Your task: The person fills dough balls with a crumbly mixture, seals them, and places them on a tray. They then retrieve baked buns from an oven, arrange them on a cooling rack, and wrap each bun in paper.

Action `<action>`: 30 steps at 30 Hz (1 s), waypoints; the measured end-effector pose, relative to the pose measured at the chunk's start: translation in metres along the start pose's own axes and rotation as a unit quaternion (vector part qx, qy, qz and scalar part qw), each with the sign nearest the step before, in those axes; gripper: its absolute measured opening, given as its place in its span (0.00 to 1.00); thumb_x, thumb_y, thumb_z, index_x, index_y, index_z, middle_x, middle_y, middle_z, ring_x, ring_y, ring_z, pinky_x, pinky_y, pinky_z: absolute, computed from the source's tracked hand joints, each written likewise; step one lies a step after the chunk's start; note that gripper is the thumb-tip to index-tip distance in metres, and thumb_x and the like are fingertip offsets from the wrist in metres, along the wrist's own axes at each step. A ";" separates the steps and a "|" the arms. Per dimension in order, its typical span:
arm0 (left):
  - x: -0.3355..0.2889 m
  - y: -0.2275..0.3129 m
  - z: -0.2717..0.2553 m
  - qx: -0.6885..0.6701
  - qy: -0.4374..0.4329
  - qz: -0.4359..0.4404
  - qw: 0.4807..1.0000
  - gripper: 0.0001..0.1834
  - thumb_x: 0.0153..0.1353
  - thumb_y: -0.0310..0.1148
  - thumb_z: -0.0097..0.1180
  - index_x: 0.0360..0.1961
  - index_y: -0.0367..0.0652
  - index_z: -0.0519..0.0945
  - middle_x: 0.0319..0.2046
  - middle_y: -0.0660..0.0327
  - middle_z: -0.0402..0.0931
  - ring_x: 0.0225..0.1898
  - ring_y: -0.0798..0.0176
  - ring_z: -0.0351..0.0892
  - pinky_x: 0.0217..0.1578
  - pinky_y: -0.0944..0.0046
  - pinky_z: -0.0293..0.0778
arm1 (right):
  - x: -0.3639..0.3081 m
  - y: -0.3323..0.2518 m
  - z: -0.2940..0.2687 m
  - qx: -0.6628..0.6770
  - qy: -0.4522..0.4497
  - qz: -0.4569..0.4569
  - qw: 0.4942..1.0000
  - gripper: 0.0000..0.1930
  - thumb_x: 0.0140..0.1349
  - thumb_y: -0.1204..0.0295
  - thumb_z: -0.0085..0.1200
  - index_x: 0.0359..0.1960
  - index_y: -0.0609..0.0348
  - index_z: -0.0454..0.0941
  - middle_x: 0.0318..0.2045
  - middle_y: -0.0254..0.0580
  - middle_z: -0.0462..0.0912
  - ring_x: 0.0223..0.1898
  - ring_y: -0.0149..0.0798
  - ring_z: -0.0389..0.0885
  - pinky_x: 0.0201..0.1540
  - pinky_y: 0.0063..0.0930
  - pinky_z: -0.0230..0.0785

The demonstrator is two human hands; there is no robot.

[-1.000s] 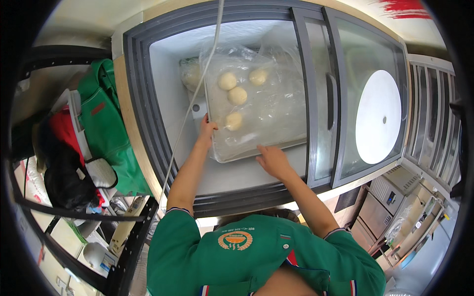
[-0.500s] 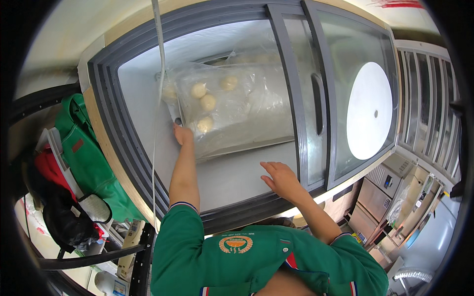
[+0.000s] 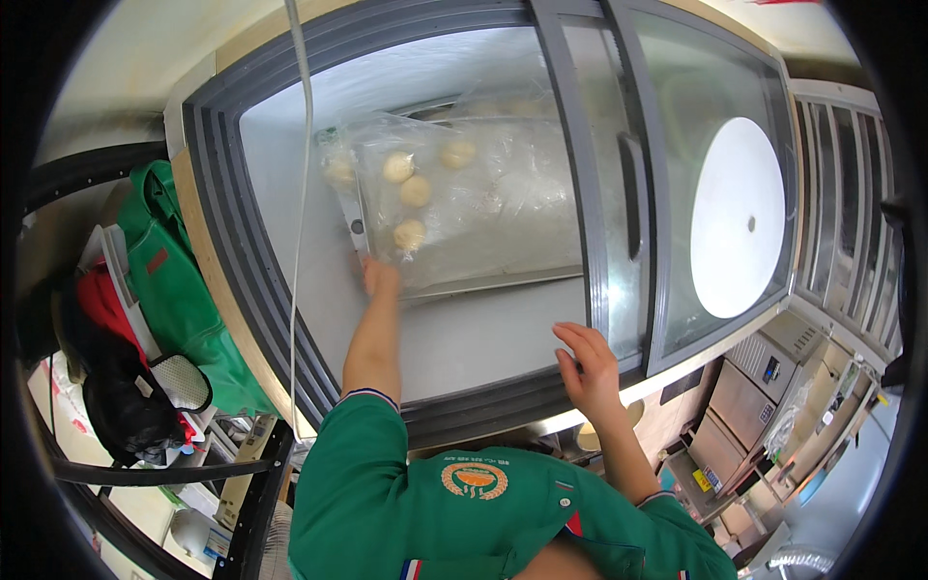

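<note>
Green sleeves (image 3: 362,445) on both arms, L arm stretched deep into the glass-lidded chest (image 3: 498,411). L hand (image 3: 381,278) is down at the tray's near-left corner, back of hand up; fingers blurred & partly hidden, so can't tell if it's clamped on the tray or just touching. R hand (image 3: 588,365) hangs over the chest's near edge, wrist bent up, fingers & thumb apart, well clear of the tray.

Metal tray (image 3: 503,284) sits inside the chest, toward the far side, w/ 4 pale dough balls (image 3: 415,191) grouped at its L end. Clear plastic (image 3: 493,208) covers it all, glare blurring outlines; R end of tray's cut off under the sliding lid (image 3: 619,184). Bagged lump (image 3: 338,171) just L of the tray: contents hard to make out.

Vs 1 s ago: R hand's off the tray's near edge, where its fingertips were, & now back by the chest's rim. Wider strip of chest floor (image 3: 474,333) shows btwn tray & near edge, too. Balls: same grouping.
</note>
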State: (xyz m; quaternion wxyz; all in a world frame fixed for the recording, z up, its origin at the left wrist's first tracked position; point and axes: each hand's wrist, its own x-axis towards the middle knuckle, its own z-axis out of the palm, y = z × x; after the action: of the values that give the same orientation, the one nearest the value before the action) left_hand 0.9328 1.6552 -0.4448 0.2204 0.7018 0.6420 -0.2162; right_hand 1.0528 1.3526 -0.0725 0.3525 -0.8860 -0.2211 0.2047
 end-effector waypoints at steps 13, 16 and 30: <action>0.003 -0.039 0.002 0.028 -0.029 -0.056 0.998 0.22 0.56 0.30 0.60 0.52 0.42 0.71 0.47 0.45 0.78 0.51 0.40 0.77 0.52 0.45 0.73 | -0.015 0.004 -0.023 -0.015 -0.009 0.011 1.000 0.16 0.56 0.83 0.57 0.47 0.62 0.79 0.46 0.49 0.81 0.44 0.48 0.80 0.44 0.33 0.75; -0.043 0.020 -0.028 -0.068 0.219 0.254 0.940 0.30 0.58 0.30 0.58 0.62 0.39 0.64 0.59 0.45 0.69 0.63 0.42 0.66 0.62 0.47 0.62 | -0.018 0.002 -0.029 -0.004 0.018 0.016 1.000 0.16 0.54 0.82 0.58 0.46 0.62 0.80 0.44 0.48 0.81 0.42 0.49 0.81 0.42 0.34 0.75; -0.303 0.278 -0.153 -0.090 0.062 0.873 0.476 0.16 0.61 0.45 0.56 0.24 0.45 0.78 0.29 0.65 0.73 0.40 0.62 0.73 0.55 0.56 0.62 | -0.083 -0.039 -0.037 0.075 0.053 0.057 0.994 0.14 0.56 0.84 0.55 0.45 0.63 0.80 0.42 0.48 0.83 0.42 0.47 0.82 0.45 0.33 0.74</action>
State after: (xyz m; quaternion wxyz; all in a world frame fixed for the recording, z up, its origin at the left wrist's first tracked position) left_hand 1.1880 1.4795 -0.1343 0.3174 0.8876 -0.2739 0.1909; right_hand 0.9945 1.3134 -0.0027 0.4171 -0.8778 -0.1355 0.1927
